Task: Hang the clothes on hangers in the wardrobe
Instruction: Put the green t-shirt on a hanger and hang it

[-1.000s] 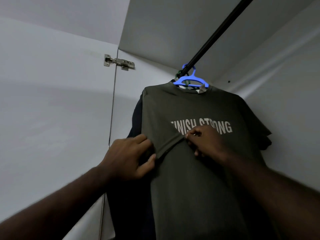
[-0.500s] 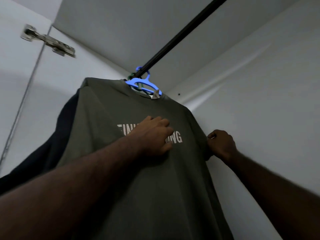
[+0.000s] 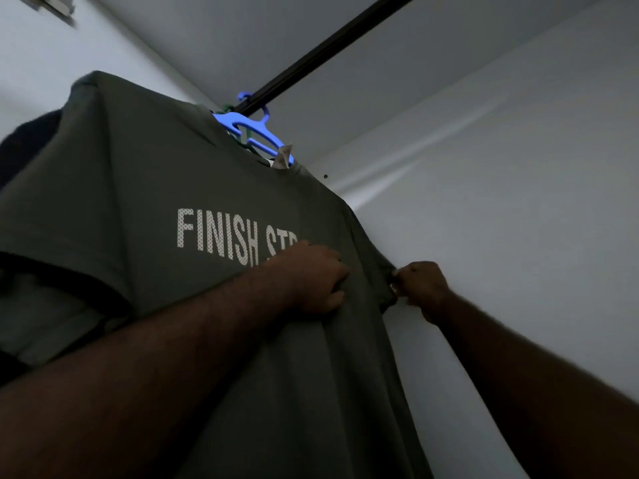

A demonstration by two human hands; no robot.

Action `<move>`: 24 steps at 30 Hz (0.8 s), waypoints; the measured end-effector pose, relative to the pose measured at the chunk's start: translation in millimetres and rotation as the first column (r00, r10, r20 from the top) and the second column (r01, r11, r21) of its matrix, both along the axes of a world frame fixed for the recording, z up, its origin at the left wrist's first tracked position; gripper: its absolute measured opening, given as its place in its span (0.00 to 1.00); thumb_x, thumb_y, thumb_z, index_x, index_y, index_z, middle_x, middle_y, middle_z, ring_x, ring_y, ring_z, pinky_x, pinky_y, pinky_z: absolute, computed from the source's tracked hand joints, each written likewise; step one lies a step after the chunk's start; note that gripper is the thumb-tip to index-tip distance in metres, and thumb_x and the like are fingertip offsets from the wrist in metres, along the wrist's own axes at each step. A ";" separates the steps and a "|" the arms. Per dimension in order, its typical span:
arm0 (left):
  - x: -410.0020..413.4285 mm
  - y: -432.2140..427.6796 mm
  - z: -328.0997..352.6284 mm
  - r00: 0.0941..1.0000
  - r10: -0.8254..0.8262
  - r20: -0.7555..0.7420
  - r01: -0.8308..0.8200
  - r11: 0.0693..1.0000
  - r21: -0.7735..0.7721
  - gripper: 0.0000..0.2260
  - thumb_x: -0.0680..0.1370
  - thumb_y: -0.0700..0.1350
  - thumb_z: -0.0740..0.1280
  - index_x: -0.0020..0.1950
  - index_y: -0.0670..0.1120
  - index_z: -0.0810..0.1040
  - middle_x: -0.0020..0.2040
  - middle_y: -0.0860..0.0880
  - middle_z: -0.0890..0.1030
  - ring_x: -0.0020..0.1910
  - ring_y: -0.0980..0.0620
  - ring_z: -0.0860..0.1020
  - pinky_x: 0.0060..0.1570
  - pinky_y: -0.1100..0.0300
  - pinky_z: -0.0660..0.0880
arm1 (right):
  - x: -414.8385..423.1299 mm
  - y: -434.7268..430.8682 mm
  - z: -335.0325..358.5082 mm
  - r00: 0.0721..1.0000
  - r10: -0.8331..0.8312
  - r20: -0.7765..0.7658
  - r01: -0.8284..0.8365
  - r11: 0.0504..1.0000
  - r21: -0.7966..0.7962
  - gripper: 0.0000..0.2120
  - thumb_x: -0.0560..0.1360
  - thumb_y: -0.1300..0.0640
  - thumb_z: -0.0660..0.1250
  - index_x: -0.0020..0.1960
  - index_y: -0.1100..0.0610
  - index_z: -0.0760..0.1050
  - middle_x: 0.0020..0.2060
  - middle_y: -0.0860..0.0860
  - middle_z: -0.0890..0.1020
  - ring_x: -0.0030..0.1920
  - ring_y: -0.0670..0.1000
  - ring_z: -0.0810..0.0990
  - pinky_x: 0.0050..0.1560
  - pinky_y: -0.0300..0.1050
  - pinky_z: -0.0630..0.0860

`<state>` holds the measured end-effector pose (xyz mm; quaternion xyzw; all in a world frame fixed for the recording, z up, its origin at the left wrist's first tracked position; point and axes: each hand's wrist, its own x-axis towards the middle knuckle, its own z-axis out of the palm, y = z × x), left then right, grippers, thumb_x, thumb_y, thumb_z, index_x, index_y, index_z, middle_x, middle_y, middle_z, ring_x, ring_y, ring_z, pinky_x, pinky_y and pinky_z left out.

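Left hand grips the T-shirt chest, right hand pinches its sleeve; one hard tug could slide it off the hanger.

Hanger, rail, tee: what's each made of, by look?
Hanger: likely moulded plastic; uniform bright blue, smooth, flat arms with cut-outs.
Rail: probably coated metal; thin, straight, black with a satin sheen, though the dim light leaves it open.
Tee: soft knit fabric, matte olive-grey; it drapes and creases, and carries a white dotted print.
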<state>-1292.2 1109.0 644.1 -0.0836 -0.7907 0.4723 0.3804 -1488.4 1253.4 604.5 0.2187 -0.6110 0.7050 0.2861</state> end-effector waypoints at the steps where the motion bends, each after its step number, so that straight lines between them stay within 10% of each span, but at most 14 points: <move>1: -0.7 -3.5 -0.1 0.999 0.036 0.001 -0.036 0.999 0.039 0.16 0.80 0.55 0.59 0.60 0.47 0.76 0.59 0.45 0.77 0.59 0.44 0.76 0.57 0.52 0.70 | -0.8 7.5 5.1 0.999 -0.037 -0.009 0.036 0.999 -0.025 0.08 0.76 0.60 0.69 0.40 0.63 0.78 0.42 0.59 0.83 0.43 0.59 0.81 0.42 0.49 0.76; 6: -5.9 -6.2 8.2 0.957 0.270 0.107 -0.290 0.916 0.278 0.17 0.76 0.53 0.67 0.60 0.45 0.79 0.59 0.44 0.80 0.58 0.44 0.79 0.51 0.56 0.74 | 12.6 61.3 38.5 0.991 -0.130 -0.040 0.119 0.971 -0.209 0.07 0.72 0.59 0.68 0.42 0.63 0.76 0.44 0.63 0.83 0.44 0.62 0.82 0.41 0.50 0.73; 11: -18.7 19.4 28.4 0.999 0.020 -0.033 -0.011 0.970 0.242 0.15 0.78 0.53 0.63 0.61 0.46 0.76 0.59 0.44 0.78 0.58 0.44 0.77 0.51 0.54 0.73 | 40.4 82.9 58.5 0.990 -0.018 -0.142 -0.009 0.983 -0.185 0.03 0.76 0.66 0.64 0.43 0.63 0.73 0.44 0.62 0.78 0.42 0.59 0.80 0.41 0.51 0.80; 15: -42.5 31.9 44.8 0.982 -0.160 -0.099 0.166 0.984 0.060 0.24 0.80 0.55 0.60 0.74 0.50 0.64 0.73 0.45 0.64 0.69 0.45 0.67 0.61 0.51 0.68 | 52.9 97.0 53.0 0.972 -0.023 -0.232 -0.025 0.979 -0.204 0.06 0.81 0.61 0.63 0.47 0.63 0.74 0.49 0.62 0.81 0.47 0.61 0.81 0.40 0.51 0.81; 19: -65.0 27.0 48.0 0.989 0.043 -0.140 -0.027 0.993 0.113 0.30 0.79 0.61 0.59 0.79 0.56 0.54 0.80 0.45 0.50 0.76 0.43 0.55 0.69 0.47 0.60 | 80.4 102.6 37.6 0.921 0.140 -0.364 -0.204 0.968 -0.146 0.06 0.84 0.60 0.59 0.51 0.61 0.71 0.48 0.59 0.81 0.43 0.56 0.83 0.40 0.49 0.82; 24: -67.1 29.9 51.3 0.991 -0.126 -0.051 0.135 0.877 0.462 0.22 0.84 0.55 0.54 0.75 0.47 0.67 0.74 0.41 0.67 0.71 0.42 0.66 0.66 0.51 0.64 | 108.8 84.7 24.6 0.868 0.194 -0.457 -0.202 0.979 0.032 0.06 0.83 0.62 0.60 0.47 0.59 0.71 0.42 0.59 0.80 0.36 0.55 0.82 0.41 0.51 0.81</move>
